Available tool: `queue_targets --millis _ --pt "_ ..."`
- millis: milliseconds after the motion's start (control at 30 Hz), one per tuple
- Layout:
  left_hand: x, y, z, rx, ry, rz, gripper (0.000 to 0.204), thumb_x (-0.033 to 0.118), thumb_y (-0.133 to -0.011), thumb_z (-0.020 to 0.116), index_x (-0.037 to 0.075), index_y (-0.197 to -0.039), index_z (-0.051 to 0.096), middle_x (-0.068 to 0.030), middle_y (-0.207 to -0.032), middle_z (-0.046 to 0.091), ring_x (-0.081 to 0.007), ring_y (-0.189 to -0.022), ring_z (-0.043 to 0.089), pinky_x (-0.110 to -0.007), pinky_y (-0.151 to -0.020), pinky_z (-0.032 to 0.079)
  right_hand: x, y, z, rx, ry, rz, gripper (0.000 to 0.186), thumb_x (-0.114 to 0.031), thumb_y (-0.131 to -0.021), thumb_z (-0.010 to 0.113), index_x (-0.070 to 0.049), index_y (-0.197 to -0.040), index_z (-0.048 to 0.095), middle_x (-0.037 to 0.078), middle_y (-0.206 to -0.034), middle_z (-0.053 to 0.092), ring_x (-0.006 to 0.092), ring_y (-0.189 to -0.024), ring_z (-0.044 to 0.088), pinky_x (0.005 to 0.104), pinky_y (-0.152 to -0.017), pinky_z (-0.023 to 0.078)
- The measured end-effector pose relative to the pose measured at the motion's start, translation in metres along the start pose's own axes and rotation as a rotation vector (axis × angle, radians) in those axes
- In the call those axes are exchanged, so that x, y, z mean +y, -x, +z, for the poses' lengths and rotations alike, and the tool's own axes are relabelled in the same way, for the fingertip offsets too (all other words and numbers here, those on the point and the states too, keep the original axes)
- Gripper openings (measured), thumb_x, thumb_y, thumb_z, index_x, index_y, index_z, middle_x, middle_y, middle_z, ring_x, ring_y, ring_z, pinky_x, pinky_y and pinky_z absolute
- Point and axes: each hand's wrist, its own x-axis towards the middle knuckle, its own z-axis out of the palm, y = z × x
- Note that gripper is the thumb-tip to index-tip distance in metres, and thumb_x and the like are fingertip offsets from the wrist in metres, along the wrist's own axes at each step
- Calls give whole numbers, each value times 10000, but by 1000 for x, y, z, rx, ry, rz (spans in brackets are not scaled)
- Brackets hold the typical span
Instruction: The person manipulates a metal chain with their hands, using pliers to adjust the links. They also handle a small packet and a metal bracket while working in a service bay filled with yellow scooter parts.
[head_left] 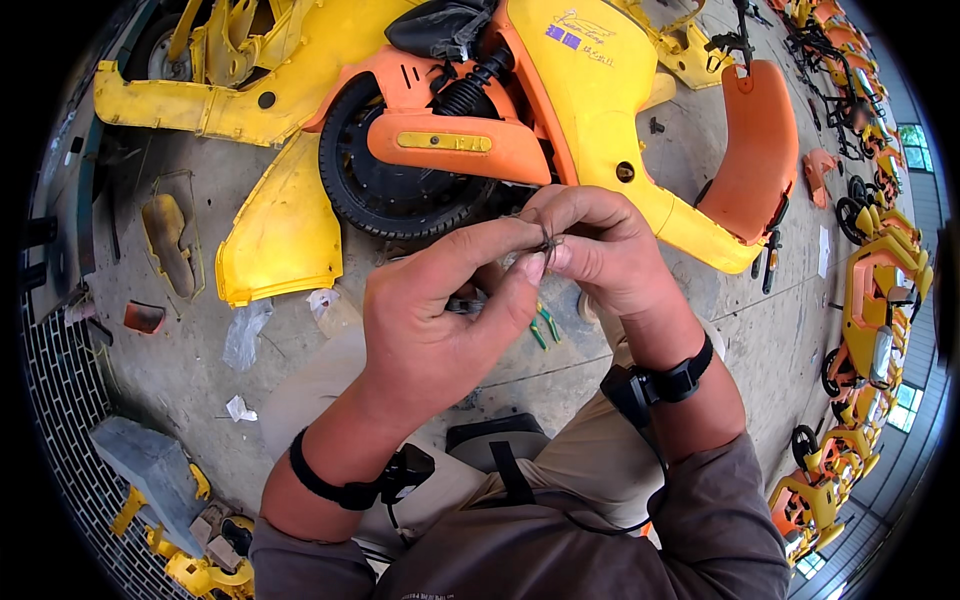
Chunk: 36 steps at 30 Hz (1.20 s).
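My left hand [432, 305] and my right hand [612, 245] meet fingertip to fingertip in front of the yellow and orange scooter [590, 110]. Both are closed in a pinch on a thin dark wire-like piece [548, 243], most of which the fingers cover. Just beyond them is the scooter's black rear wheel [375, 185], beside an orange swingarm cover [455, 145]. Under my hands, green-handled pliers [545, 325] show in part on the concrete floor.
Yellow body panels [285, 235] lie at the left of the scooter. An orange front shield [762, 150] stands at the right. A clear plastic bag [246, 335] and an orange scrap [144, 318] lie on the floor. Several scooters [870, 300] line the far right.
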Motion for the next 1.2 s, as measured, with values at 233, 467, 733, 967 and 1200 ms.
queue_targets --millis 233,467,733,967,1200 --pt "2 -1 -1 -4 -23 14 231 -12 -876 716 1 -1106 717 -39 -838 714 -40 -649 602 -215 -577 487 2 0 -4 1 -27 10 152 -104 -896 760 -8 -988 687 42 -1014 651 124 -933 611 271 -821 508" --pt "5 -1 -1 -21 -45 16 263 -17 -871 721 -1 -1133 708 -59 -852 727 -53 -640 621 -223 -583 501 2 1 -5 26 -87 26 152 -109 -897 758 -15 -988 681 53 -1009 649 133 -924 619 278 -817 513" --pt "3 -1 0 -16 -72 15 268 -9 -869 725 2 -1137 712 -60 -841 726 -55 -646 624 -224 -581 503 1 2 -2 51 -133 52 155 -103 -896 760 -12 -995 682 50 -1024 650 134 -930 630 271 -816 518" --pt "4 0 1 -8 -73 -6 270 -7 -871 721 3 -1141 711 -58 -843 729 -53 -651 627 -225 -576 502 2 2 -1 65 -114 55 161 -134 -904 753 -17 -985 678 48 -965 652 132 -897 618 276 -785 506" --pt "2 -1 0 -22 -67 -8 281 -6 -878 709 -6 -1159 701 -72 -888 734 -62 -674 643 -229 -589 517 12 2 3 112 -342 120 198 -179 -932 708 -30 -1054 661 72 -962 679 166 -860 619 296 -771 489"
